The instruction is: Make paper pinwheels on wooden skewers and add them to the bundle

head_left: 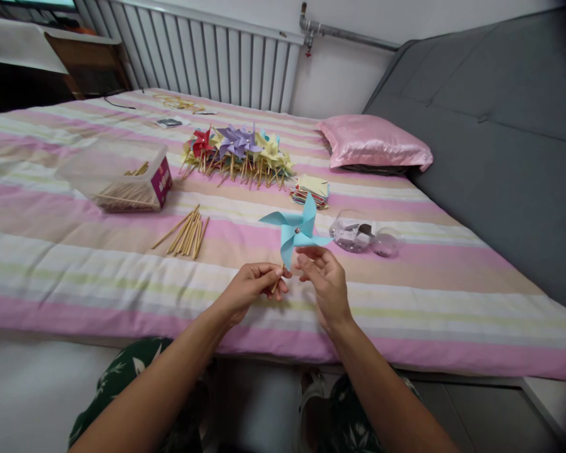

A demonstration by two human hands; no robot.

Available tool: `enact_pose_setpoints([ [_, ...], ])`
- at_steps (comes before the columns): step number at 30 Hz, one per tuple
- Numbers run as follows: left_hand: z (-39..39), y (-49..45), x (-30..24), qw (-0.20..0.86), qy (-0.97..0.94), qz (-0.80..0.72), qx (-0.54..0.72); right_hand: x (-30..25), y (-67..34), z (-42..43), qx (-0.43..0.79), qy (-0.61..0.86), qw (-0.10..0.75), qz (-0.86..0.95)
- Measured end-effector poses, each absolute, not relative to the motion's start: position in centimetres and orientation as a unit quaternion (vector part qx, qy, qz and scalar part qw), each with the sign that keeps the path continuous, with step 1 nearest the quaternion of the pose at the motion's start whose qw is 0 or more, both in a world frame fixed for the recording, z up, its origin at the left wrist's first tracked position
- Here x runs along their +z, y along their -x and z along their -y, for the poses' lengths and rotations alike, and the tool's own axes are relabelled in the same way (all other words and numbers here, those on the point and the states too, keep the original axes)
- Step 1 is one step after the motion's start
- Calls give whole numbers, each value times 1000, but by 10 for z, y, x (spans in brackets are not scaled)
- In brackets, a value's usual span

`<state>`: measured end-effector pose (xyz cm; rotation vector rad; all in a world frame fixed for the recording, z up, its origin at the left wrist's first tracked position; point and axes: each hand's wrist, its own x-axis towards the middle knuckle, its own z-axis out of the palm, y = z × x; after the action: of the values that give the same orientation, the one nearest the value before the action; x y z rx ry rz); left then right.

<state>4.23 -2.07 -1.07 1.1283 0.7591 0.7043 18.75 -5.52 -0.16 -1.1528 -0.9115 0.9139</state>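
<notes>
A light blue paper pinwheel (295,229) stands on a thin wooden stick just above the striped bedsheet (405,296). My left hand (252,286) is closed round the lower end of that stick. My right hand (323,277) sits right beside it, fingers curled, with fingertips touching the pinwheel's lower blade near the hub. Whether the right hand also pinches a small pin is too small to tell.
A loose bundle of wooden sticks (186,234) lies left of the hands. Behind it is a clear plastic box of sticks (117,176). A pile of finished pinwheels (238,151), a stack of coloured paper squares (311,190), a clear round container (353,234) with its lid (387,242), and a pink pillow (372,143) lie further back.
</notes>
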Motion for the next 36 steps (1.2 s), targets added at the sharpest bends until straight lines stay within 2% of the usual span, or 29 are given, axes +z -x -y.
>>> enact_pose_setpoints([
  [4,20,-41,-10,721,-506,-351,318,0,-200,52,324,496,717,366],
  [9,20,-41,-11,726,-509,-349,303,3,-214,47,283,512,733,347],
  [15,21,-41,-11,726,-511,-348,302,-2,-215,45,260,548,714,350],
  [36,19,-40,-10,726,-510,-329,324,-3,-196,54,356,516,626,464],
])
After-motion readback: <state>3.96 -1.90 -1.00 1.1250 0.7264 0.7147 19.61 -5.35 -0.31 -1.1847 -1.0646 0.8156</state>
